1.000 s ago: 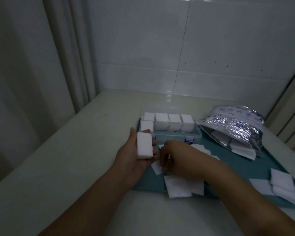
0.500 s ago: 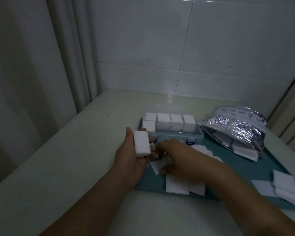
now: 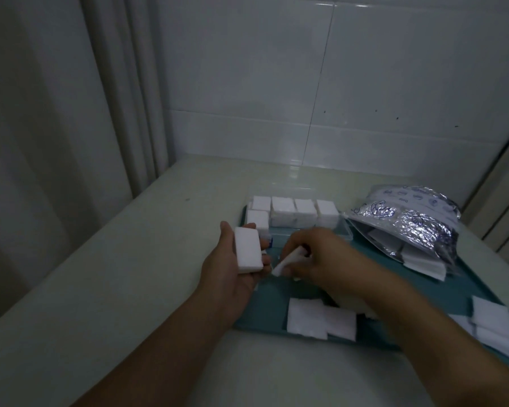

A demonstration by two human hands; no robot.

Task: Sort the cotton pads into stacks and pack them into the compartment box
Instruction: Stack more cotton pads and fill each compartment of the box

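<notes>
Cotton pads in a thick white stack (image 3: 248,250) lie on the upturned left hand (image 3: 238,267), thumb and fingers curled round its edges. Just right of it, the right hand (image 3: 315,255) pinches a single pad (image 3: 288,261) (held tilted). Loose pads (image 3: 321,320) lie near on the teal tray (image 3: 262,314). Farther off, the compartment box (image 3: 294,215) holds stacks, with a foil bag (image 3: 406,221) to its right.
</notes>
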